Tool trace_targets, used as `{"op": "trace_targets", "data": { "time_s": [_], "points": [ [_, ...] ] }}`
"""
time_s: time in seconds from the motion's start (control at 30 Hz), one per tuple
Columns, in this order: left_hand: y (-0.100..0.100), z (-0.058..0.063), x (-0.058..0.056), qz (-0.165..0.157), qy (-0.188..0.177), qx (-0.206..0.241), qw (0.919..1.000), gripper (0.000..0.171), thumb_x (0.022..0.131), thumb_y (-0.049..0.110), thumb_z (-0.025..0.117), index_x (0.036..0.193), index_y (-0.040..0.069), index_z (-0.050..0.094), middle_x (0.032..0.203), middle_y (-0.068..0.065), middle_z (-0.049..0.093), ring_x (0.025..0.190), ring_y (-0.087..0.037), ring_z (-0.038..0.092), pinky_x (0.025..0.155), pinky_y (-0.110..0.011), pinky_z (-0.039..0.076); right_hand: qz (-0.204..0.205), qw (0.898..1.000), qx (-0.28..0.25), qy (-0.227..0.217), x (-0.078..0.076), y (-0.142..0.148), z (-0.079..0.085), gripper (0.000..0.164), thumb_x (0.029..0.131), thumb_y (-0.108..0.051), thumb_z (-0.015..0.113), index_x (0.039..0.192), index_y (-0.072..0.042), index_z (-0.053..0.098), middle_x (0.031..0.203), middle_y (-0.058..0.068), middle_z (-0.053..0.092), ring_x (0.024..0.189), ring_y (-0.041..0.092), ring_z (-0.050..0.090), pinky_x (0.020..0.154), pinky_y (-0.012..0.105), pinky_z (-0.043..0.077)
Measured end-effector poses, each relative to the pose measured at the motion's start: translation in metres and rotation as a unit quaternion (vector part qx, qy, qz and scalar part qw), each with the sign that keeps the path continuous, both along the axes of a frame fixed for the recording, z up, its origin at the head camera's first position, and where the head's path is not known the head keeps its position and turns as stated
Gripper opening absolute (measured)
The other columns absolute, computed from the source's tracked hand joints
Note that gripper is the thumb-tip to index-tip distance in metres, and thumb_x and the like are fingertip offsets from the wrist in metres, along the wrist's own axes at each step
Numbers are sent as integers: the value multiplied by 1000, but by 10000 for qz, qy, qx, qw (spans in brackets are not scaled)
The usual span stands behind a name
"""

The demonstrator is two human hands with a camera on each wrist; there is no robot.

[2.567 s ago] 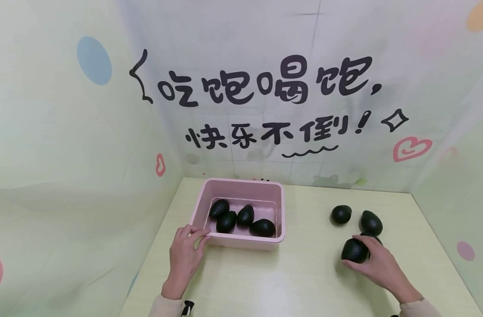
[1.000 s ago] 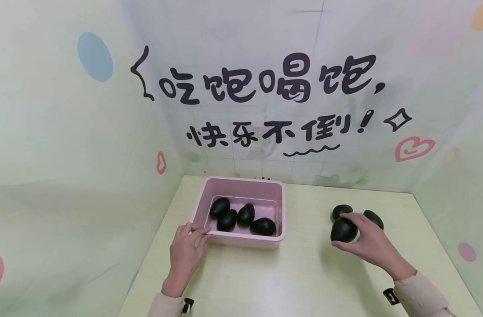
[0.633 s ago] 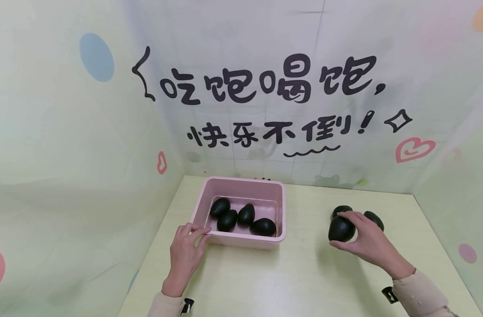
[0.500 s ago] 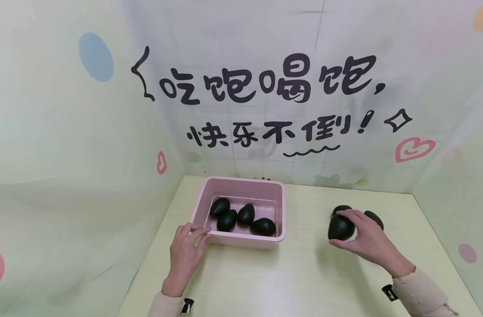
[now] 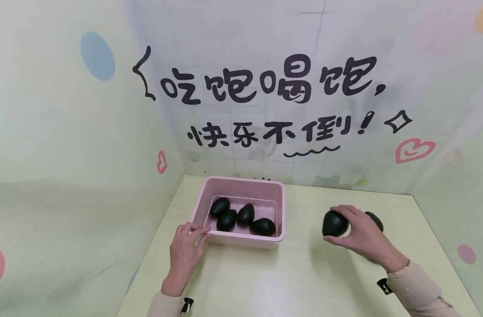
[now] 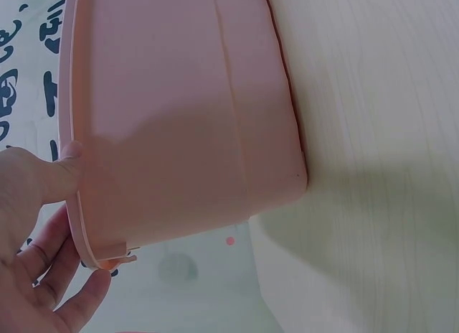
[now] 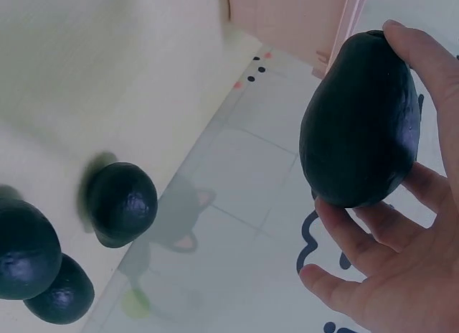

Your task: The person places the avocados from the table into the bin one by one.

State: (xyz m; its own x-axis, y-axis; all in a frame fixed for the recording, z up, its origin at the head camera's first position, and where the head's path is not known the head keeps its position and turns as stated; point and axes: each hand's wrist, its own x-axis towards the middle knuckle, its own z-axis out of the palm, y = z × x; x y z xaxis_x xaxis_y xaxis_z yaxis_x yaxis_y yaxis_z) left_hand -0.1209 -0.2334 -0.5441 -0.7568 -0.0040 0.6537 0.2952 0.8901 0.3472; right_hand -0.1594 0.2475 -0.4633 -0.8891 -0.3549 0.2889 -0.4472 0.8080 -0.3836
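Observation:
My right hand (image 5: 360, 235) grips a dark green avocado (image 5: 335, 223) between thumb and fingers; the right wrist view shows this avocado (image 7: 362, 125) held above the table. Three more avocados lie beneath: a lone avocado (image 7: 123, 204) and two close together. In the head view just one avocado (image 5: 375, 220) peeks out past the hand, which hides the others. On the left, my left hand (image 5: 187, 251) pinches the near-left rim of a pink bin (image 5: 241, 240), its thumb (image 6: 61, 176) over the outer side. Several avocados (image 5: 246, 215) lie on the bin's floor.
The pale wooden table (image 5: 261, 281) carries everything. A printed cloth backdrop (image 5: 241, 39) rises behind the table and along both sides, close behind the bin. Light sleeves and a dark strap piece (image 5: 384, 286) show at the wrists.
My right hand has come up off the pile with the avocado and moved left and away from me, now covering the rear avocado in the head view. My left hand has stayed on the rim.

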Motion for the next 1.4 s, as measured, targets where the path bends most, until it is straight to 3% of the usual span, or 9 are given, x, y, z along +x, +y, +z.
{"op": "trace_targets", "data": {
  "time_s": [1.0,1.4],
  "points": [
    [0,1,-1,-50,33,-12,10000,25,72,11,98,93,17,87,90,-2,68,91,-30,65,62,-41,54,578,9981,199,58,-32,-27,23,76,74,-40,97,134,-3,68,128,18,69,107,37,70,85,52,62],
    [0,0,0,6,-57,-14,10000,25,72,11,98,94,17,87,90,-2,69,92,-30,64,62,-41,54,802,9962,334,98,-41,-41,32,77,74,-40,97,134,-3,68,128,18,69,109,37,69,91,54,60]
  ]
}}
